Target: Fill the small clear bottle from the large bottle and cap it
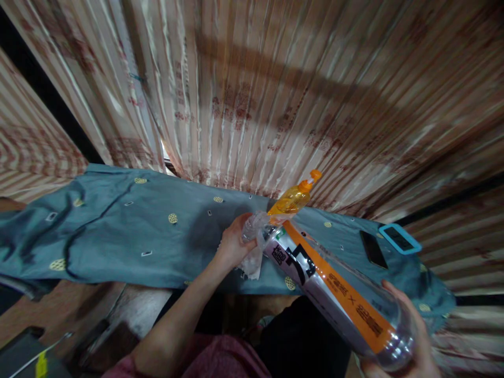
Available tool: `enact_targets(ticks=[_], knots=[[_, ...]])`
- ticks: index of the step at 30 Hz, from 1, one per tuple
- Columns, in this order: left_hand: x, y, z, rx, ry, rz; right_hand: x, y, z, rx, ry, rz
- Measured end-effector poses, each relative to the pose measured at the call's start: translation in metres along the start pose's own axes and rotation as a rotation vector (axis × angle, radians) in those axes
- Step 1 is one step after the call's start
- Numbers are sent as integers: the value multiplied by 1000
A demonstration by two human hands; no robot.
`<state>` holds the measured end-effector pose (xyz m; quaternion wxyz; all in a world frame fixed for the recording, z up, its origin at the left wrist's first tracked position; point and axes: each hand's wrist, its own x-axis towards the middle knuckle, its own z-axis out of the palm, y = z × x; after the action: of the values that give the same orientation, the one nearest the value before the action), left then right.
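Note:
A large clear plastic bottle [334,294] with a silver and orange label slants across the front of the table, its base toward me at the right. My right hand [423,349] is closed around that base. At the bottle's other end, my left hand [232,242] grips a clear, ridged plastic piece [255,224]; whether it is joined to the bottle I cannot tell. A whitish crumpled tissue or film [252,265] hangs just below my left fingers. Right behind the bottle's top stands an orange pump bottle [291,200], its lower part hidden.
A grey-green cloth with yellow prints [118,226] covers the long, narrow table. Toward its right end lie a dark phone [373,249] and a light-blue framed device [400,239]. Pleated curtains [244,105] hang close behind. A dark bin-like object [29,349] is at lower left.

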<state>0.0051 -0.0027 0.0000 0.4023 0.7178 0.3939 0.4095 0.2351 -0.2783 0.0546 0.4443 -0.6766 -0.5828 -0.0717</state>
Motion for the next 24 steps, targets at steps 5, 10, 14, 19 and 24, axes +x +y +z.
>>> enact_targets(ticks=[5,10,14,19,24], knots=[[0,-3,0,2,-4,1,3,-3,-1,-3,-1,10],[0,-3,0,10,4,20,3,-20,8,74,75,163],[0,-2,0,1,14,27,5,-24,10,89,98,190],[0,-2,0,1,12,19,11,-39,15,143,150,286],[0,-2,0,9,10,24,13,-43,17,147,159,289]])
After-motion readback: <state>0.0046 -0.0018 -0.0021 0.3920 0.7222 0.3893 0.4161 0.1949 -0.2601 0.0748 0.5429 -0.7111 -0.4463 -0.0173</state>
